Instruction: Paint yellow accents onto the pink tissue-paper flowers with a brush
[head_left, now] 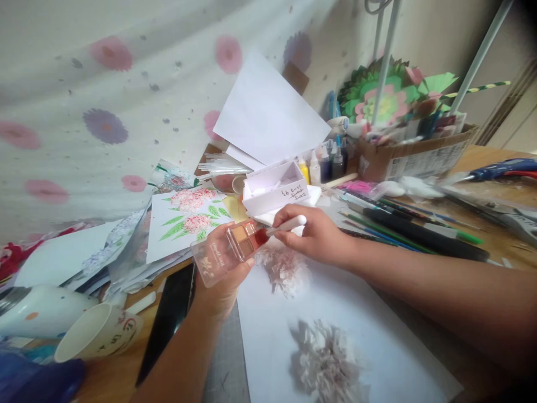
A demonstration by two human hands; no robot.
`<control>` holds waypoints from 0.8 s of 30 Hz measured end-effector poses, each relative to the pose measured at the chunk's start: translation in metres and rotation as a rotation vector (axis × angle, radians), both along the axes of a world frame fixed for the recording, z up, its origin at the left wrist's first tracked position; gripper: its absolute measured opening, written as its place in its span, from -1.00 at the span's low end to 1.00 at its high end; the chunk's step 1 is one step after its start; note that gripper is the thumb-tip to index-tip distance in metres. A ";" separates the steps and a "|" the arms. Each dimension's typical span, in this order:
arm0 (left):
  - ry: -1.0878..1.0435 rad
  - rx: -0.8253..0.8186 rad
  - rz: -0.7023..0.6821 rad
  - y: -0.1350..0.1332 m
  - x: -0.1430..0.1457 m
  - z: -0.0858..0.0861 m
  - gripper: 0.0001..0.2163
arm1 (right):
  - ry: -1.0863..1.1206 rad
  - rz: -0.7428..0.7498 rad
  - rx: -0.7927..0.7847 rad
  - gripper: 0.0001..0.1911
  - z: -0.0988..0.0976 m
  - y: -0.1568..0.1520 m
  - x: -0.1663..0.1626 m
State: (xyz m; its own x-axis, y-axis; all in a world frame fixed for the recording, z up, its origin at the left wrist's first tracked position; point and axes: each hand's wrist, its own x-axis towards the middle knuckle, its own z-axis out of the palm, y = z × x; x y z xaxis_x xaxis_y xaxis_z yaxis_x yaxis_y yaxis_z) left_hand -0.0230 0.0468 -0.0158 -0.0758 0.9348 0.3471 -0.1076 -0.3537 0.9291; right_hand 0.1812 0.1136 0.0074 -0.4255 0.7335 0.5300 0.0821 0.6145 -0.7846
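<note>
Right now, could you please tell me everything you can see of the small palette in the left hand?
The palette is a small, clear, plastic-looking case, open, with ochre, brown and reddish colour pans. Its see-through lid spreads out to the left, bearing pale lettering and a leaf-like pattern, too blurred to read. The left hand holds it tilted, up off the table. The tip of a white-handled brush is at its reddish side; whether it presses on the colour is unclear.

brush handle (290, 225): white | palette (243, 240): orange, brown, red | cloth (168, 95): flowered
</note>
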 end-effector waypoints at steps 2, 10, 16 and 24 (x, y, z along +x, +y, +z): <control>-0.002 0.022 -0.024 0.000 0.000 -0.001 -0.44 | 0.012 0.051 -0.024 -0.95 0.000 -0.001 -0.002; 0.018 0.033 -0.071 0.000 0.001 -0.001 -0.46 | -0.012 0.174 -0.244 -0.94 -0.003 -0.001 -0.006; 0.087 0.061 -0.050 0.001 0.000 -0.004 -0.46 | -0.111 0.192 -0.266 -0.84 0.005 0.001 -0.008; 0.150 0.088 0.017 0.001 -0.004 -0.006 -0.43 | -0.264 0.061 -0.139 -0.87 0.009 0.000 -0.009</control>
